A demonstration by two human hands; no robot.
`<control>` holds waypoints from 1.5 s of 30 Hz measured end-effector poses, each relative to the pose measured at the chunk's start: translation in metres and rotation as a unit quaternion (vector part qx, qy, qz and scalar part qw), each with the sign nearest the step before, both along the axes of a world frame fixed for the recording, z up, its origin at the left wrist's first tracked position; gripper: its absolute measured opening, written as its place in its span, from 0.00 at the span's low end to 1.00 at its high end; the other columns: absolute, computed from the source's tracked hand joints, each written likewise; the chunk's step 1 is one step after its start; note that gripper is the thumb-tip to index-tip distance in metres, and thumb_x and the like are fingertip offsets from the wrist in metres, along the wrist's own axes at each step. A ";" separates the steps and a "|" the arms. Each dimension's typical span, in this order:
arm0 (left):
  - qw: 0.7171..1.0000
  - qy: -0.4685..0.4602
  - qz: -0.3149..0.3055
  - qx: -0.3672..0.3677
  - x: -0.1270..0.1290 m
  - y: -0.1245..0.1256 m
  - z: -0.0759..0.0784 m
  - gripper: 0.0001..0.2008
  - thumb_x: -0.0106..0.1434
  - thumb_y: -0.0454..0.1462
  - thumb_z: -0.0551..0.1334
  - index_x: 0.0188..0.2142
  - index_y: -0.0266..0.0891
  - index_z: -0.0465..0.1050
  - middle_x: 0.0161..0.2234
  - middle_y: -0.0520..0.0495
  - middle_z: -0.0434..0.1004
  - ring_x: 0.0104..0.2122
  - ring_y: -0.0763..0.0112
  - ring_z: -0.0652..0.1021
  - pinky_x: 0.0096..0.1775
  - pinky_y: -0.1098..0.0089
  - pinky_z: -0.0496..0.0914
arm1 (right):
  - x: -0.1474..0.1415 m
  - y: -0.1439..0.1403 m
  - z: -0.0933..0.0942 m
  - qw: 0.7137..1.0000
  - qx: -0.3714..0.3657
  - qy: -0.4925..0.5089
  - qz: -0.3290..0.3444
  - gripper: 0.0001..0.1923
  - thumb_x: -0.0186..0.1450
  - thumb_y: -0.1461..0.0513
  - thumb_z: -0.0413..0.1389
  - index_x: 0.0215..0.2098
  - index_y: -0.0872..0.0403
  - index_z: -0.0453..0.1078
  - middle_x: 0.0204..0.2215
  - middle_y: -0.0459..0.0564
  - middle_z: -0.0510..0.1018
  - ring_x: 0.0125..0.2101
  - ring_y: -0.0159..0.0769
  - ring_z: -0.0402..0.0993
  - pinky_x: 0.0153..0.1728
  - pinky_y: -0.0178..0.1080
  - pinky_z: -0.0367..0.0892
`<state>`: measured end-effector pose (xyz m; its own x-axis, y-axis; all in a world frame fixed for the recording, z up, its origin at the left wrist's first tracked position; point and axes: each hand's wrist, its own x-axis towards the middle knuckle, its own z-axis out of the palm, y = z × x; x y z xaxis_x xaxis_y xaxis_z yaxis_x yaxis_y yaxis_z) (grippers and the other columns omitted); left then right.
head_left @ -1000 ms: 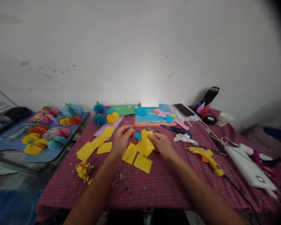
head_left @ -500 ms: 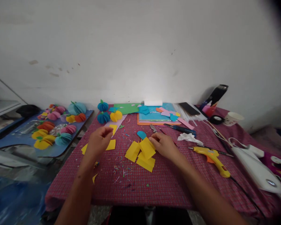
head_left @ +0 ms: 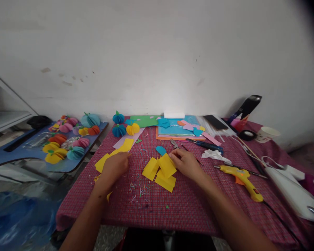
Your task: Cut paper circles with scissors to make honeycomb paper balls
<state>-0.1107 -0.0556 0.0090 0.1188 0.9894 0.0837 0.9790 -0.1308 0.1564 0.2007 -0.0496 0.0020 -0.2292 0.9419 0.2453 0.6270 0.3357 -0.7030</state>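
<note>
My right hand (head_left: 185,162) pinches the edge of a yellow paper piece (head_left: 167,166) between thumb and fingers. That piece overlaps two more yellow paper pieces on the tablecloth, one to its left (head_left: 150,168) and one below (head_left: 165,181). A blue rounded paper piece (head_left: 161,150) lies just beyond them. My left hand (head_left: 116,166) is low over the table at the left, its fingers curled together and turned away, so their tips and anything in them are hidden. Beyond it stretches yellow paper (head_left: 125,145), partly covered by the hand.
Paper pumpkins (head_left: 133,129) stand at the back left, and more lie on a blue side table (head_left: 26,146). Colored sheets (head_left: 175,129) are stacked at the back. At right are pliers (head_left: 174,143), crumpled tissue (head_left: 213,154), a yellow glue gun (head_left: 242,179) with its cord, and a paper cup (head_left: 267,134).
My left hand has lowered and curled, covering the spot where a yellow piece showed. More yellow paper shows beyond it. My right hand keeps its pinch, and the view has shifted slightly.
</note>
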 end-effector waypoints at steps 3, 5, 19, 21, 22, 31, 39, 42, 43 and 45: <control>0.983 -0.177 -0.004 0.049 0.013 -0.001 0.013 0.15 0.66 0.39 0.52 0.44 0.38 0.76 0.42 0.41 0.80 0.41 0.59 0.77 0.44 0.62 0.68 | 0.000 -0.001 0.002 0.999 0.021 0.042 -0.003 0.11 0.67 0.57 0.52 0.33 0.53 0.73 0.29 0.48 0.77 0.29 0.36 0.71 0.29 0.36 0.61; 0.933 -0.359 -0.011 0.022 0.032 -0.001 0.020 0.15 0.64 0.43 0.57 0.46 0.39 0.75 0.39 0.44 0.80 0.37 0.63 0.78 0.39 0.66 0.69 | -0.001 -0.003 0.004 0.995 0.021 0.096 0.004 0.10 0.68 0.57 0.52 0.35 0.53 0.72 0.31 0.48 0.76 0.31 0.35 0.71 0.30 0.35 0.62; 0.580 -0.785 -0.053 -0.211 0.133 0.016 -0.002 0.16 0.52 0.42 0.71 0.36 0.35 0.74 0.29 0.49 0.76 0.27 0.73 0.75 0.32 0.71 0.69 | -0.002 -0.005 0.009 0.942 -0.154 0.283 0.093 0.19 0.60 0.50 0.60 0.24 0.57 0.68 0.19 0.41 0.65 0.19 0.26 0.58 0.21 0.32 0.54; 0.594 -0.777 -0.048 -0.203 0.127 0.014 -0.003 0.15 0.52 0.42 0.71 0.34 0.36 0.73 0.29 0.50 0.76 0.27 0.72 0.76 0.32 0.71 0.69 | -0.002 -0.004 0.009 0.937 -0.161 0.300 0.075 0.19 0.59 0.51 0.62 0.23 0.57 0.68 0.18 0.41 0.65 0.18 0.25 0.56 0.20 0.31 0.52; 0.607 -0.767 -0.049 -0.203 0.124 0.014 -0.003 0.15 0.52 0.43 0.71 0.33 0.36 0.72 0.28 0.50 0.76 0.26 0.72 0.75 0.32 0.71 0.69 | -0.003 -0.004 0.009 0.933 -0.165 0.312 0.067 0.19 0.58 0.51 0.62 0.22 0.56 0.67 0.17 0.40 0.64 0.17 0.25 0.55 0.19 0.31 0.51; 0.646 -0.729 -0.077 -0.212 0.115 0.015 -0.001 0.17 0.55 0.47 0.68 0.26 0.36 0.67 0.17 0.55 0.67 0.17 0.80 0.66 0.22 0.77 0.59 | 0.001 -0.006 0.008 0.887 -0.239 0.383 0.095 0.19 0.59 0.48 0.60 0.27 0.55 0.69 0.15 0.40 0.65 0.15 0.25 0.54 0.18 0.32 0.47; 0.611 -0.736 -0.098 -0.275 0.115 0.013 0.000 0.19 0.56 0.49 0.68 0.35 0.35 0.69 0.23 0.50 0.74 0.20 0.77 0.73 0.23 0.77 0.63 | 0.003 -0.005 0.003 0.904 -0.231 0.348 0.097 0.16 0.57 0.52 0.64 0.24 0.56 0.70 0.15 0.40 0.65 0.16 0.25 0.55 0.20 0.32 0.48; 0.584 -0.749 -0.107 -0.294 0.114 0.013 0.003 0.21 0.57 0.52 0.66 0.35 0.34 0.69 0.25 0.47 0.74 0.23 0.73 0.76 0.26 0.74 0.67 | 0.001 -0.006 0.003 0.912 -0.215 0.337 0.092 0.16 0.56 0.53 0.65 0.23 0.56 0.69 0.15 0.40 0.65 0.17 0.25 0.56 0.20 0.32 0.50; 0.579 -0.750 -0.109 -0.299 0.113 0.012 0.003 0.22 0.57 0.53 0.65 0.35 0.34 0.69 0.25 0.47 0.74 0.24 0.73 0.76 0.27 0.74 0.67 | 0.000 -0.007 0.003 0.915 -0.209 0.332 0.092 0.16 0.56 0.53 0.65 0.23 0.56 0.69 0.16 0.40 0.66 0.17 0.26 0.57 0.21 0.32 0.51; 0.579 -0.748 -0.115 -0.303 0.112 0.011 0.005 0.24 0.57 0.55 0.63 0.36 0.34 0.70 0.26 0.47 0.74 0.23 0.73 0.75 0.27 0.73 0.68 | -0.003 -0.009 0.002 0.923 -0.197 0.318 0.094 0.17 0.56 0.53 0.65 0.22 0.56 0.69 0.17 0.40 0.67 0.18 0.26 0.58 0.21 0.32 0.53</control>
<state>0.0011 -0.0445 0.0138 0.4963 0.8633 -0.0916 -0.3440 0.2924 0.8923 0.1978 -0.0582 0.0042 -0.3252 0.9451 0.0332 0.0023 0.0360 -0.9994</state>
